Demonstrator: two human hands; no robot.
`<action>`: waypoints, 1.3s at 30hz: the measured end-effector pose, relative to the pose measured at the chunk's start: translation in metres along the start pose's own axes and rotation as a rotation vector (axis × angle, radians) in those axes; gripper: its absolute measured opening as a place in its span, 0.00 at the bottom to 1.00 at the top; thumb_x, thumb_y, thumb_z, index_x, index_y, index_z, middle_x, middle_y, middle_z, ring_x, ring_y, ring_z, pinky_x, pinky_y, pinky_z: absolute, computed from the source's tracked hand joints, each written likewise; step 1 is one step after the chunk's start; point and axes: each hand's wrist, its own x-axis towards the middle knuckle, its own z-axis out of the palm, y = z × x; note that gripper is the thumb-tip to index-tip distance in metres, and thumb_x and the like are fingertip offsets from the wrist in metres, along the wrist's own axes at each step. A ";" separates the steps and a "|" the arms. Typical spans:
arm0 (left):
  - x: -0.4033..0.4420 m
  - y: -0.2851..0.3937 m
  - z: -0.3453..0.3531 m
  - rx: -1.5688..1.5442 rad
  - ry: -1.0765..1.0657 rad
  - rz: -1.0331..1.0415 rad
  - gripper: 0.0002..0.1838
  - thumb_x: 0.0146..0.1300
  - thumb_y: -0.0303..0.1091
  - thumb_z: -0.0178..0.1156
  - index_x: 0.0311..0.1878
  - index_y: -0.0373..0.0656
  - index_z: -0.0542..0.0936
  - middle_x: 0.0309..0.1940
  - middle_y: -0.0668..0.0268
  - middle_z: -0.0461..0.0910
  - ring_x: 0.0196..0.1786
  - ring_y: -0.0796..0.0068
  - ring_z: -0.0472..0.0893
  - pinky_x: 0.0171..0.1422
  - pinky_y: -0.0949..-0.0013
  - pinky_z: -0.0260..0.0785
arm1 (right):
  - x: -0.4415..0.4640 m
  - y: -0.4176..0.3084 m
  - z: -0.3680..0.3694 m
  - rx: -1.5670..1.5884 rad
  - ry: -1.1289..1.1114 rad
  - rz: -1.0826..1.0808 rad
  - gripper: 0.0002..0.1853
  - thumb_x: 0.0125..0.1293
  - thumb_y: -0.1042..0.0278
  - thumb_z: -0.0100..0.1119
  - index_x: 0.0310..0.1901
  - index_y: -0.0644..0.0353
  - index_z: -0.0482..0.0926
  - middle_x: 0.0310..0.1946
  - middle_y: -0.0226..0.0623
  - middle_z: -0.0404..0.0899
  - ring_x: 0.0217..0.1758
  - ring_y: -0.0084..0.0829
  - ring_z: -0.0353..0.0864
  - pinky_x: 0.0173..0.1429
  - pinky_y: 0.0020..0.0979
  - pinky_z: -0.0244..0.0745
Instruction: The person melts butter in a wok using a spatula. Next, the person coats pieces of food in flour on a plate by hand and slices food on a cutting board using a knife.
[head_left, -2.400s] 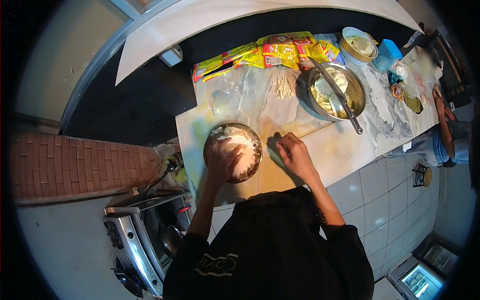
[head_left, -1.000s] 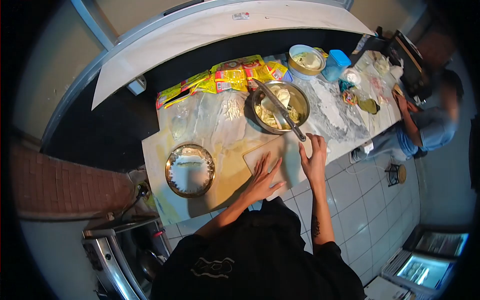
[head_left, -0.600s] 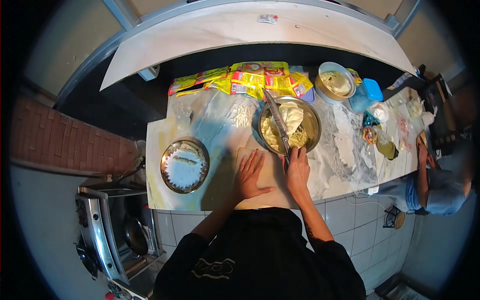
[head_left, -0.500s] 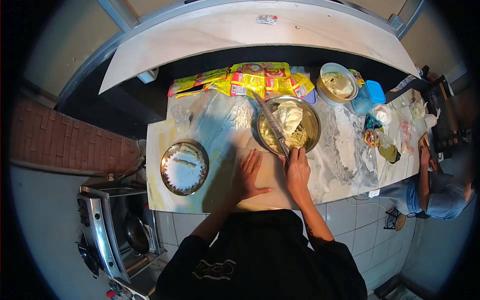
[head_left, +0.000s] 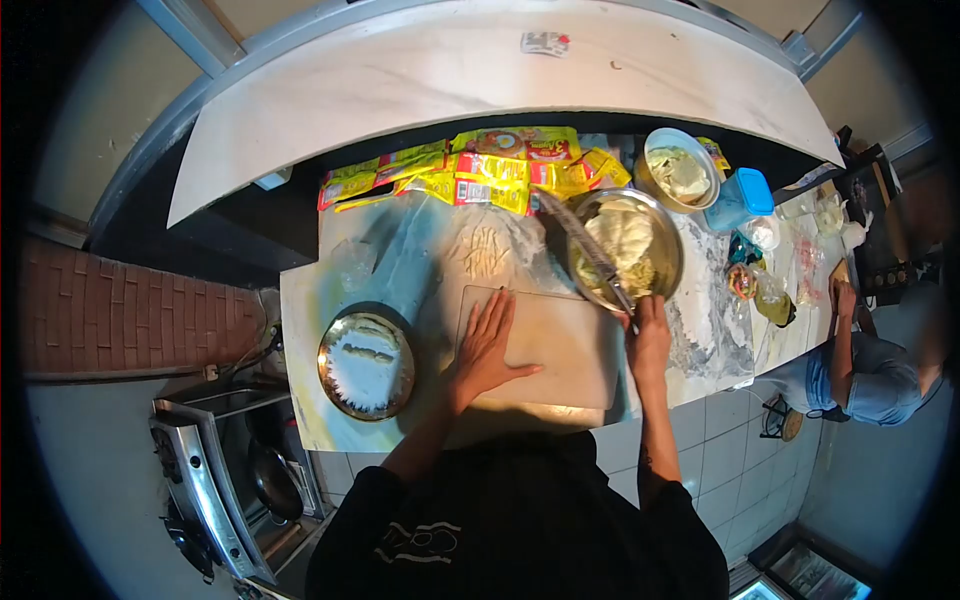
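My left hand (head_left: 488, 350) lies flat with its fingers spread on the left part of a pale cutting board (head_left: 565, 350). In my right hand (head_left: 648, 335) is a large knife (head_left: 590, 245), its blade slanting up and left across a metal bowl (head_left: 676, 225). The right hand is at the bowl's near rim; whether its fingers also grip the rim I cannot tell. Inside the bowl are a pale cabbage piece (head_left: 622, 230) and shredded bits. On the left stands a round metal dish (head_left: 325, 385) with white contents.
Yellow seasoning packets (head_left: 490, 180) line the back of the table. A second bowl (head_left: 710, 180) and a blue-lidded container (head_left: 740, 200) stand at back right, with bags (head_left: 775, 300) nearby. A co-worker (head_left: 870, 350) is at the far right; a stove (head_left: 205, 490) stands lower left.
The metal bowl has shifted to the right, off the cutting board's far edge, along with my right hand and the knife. My left hand remains flat on the board. The view has shifted slightly.
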 end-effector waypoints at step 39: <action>0.096 -0.052 -0.008 0.100 0.280 -0.286 0.33 0.56 0.46 0.65 0.59 0.36 0.68 0.47 0.54 0.68 0.52 0.53 0.69 0.54 0.56 0.64 | -0.104 -0.050 0.062 1.419 -0.532 0.566 0.06 0.72 0.69 0.50 0.44 0.59 0.66 0.33 0.33 0.75 0.32 0.25 0.74 0.42 0.29 0.71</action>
